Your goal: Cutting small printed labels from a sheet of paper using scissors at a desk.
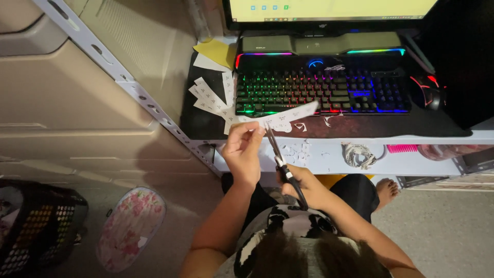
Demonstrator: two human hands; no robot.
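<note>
Left hand (242, 152): grip closed on paper strip (285, 117), held just before the backlit keyboard (321, 90). Right hand (303, 185): grip closed on scissors (280, 157), blades at the strip. Cut strips (208, 95) left of keyboard, on surface (329, 154).

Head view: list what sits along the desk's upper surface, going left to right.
Yellow paper → loose white paper strips → rainbow-lit keyboard → red-lit mouse.
</note>
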